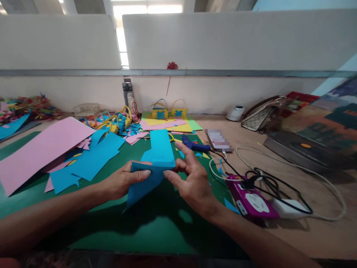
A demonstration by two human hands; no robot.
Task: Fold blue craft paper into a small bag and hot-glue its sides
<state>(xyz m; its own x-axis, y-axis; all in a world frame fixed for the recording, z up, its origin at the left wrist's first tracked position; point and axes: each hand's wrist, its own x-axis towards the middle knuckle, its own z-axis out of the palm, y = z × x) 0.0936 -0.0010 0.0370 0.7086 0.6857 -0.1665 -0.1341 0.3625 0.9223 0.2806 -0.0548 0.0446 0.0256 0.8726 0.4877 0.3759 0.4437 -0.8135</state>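
Note:
A bent sheet of blue craft foam or card (163,149) is held up over the green cutting mat (117,238). My left hand (129,178) pinches its left side, thumb on the near face and fingers behind. At the right corner my right hand (191,176) pinches it between thumb and curled fingers, with the index finger raised. One flap of the sheet stands up at the back and another hangs toward me. Beyond my right hand lies a blue glue gun (195,144). Yellow-handled scissors (171,137) lie partly hidden behind the sheet.
Pink sheets (46,149) and blue sheets (92,160) lie left. Two small yellow bags with blue shapes (160,113) stand at the back. A phone (218,140), purple power strip (252,199), tangled cables and a dark case (295,150) occupy the right. Scraps pile (119,123) near the bottle (128,97).

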